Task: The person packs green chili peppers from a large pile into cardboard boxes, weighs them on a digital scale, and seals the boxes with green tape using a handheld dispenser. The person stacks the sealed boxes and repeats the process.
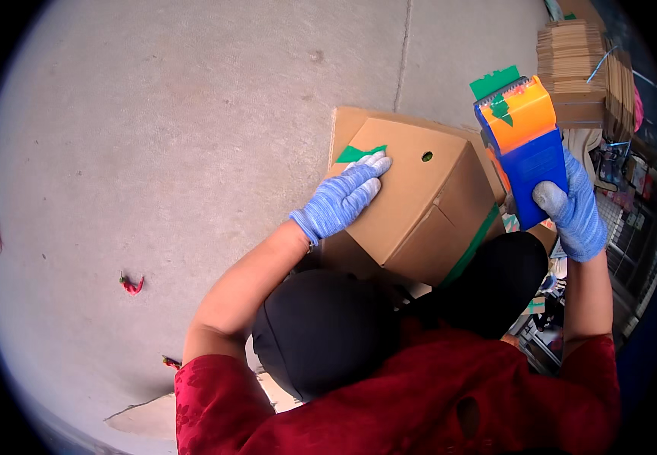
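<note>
A brown cardboard box [396, 193] stands tilted before my knees, with a small round hole in its upper face. My left hand [346, 194], in a blue knit glove with pale fingertips, lies flat on that face, its fingers at a piece of green tape [358, 153]. More green tape [479, 242] runs along the box's lower right side. Right of the box, my gloved right hand [573, 207] grips a blue and orange tape dispenser [524, 151], held up with its toothed edge away from me. A strip of green tape [494, 82] sticks out past the teeth.
Stacked flat cardboard [570, 74] stands at the upper right, near a wire-mesh rack [627, 239] and assorted small items. Red chili peppers [132, 284] lie on the concrete floor [192, 142] at left. A loose cardboard piece [146, 418] is at lower left.
</note>
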`<state>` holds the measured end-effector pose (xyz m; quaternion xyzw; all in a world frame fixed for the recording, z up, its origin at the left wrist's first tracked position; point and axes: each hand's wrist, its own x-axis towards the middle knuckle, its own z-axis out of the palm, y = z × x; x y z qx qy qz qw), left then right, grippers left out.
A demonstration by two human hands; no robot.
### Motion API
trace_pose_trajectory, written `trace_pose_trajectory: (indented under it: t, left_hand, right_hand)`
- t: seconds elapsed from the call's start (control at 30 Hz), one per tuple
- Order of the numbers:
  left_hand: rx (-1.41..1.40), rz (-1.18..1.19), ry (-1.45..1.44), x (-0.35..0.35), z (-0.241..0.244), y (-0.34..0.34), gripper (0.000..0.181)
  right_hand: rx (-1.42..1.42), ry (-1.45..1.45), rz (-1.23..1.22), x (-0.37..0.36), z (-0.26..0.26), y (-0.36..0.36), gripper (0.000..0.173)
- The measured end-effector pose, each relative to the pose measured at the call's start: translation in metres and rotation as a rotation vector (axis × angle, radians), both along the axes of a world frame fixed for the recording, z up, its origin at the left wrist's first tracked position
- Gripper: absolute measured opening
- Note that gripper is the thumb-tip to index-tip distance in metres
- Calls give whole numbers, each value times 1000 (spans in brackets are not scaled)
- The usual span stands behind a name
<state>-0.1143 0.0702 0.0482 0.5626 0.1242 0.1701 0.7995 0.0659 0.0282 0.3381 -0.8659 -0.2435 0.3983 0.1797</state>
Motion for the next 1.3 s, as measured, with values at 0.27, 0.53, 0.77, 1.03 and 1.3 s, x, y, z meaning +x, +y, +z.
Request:
trace_pose_trajectory:
  t: [0.27,0.53,0.77,1.03,1.3]
  left_hand:
    - [-1046,-335,-119,-20,111,66,54]
    - [-1013,-357,-61,-21,102,70,55]
    - [-799,11,241,2,84,73,28]
    - [-538,269,646,36,-51,31,28]
    - [-131,239,777,53,-58,-10,28]
  right_hand:
    - [-229,-224,767,-25,12,13,77]
    - [-346,-126,664,-44,9,23,70]
    - [-493,48,362,-40,12,36,48]
    - [-632,33,333,-26,11,4,41]
    - [-603,72,314,-22,6,3,43]
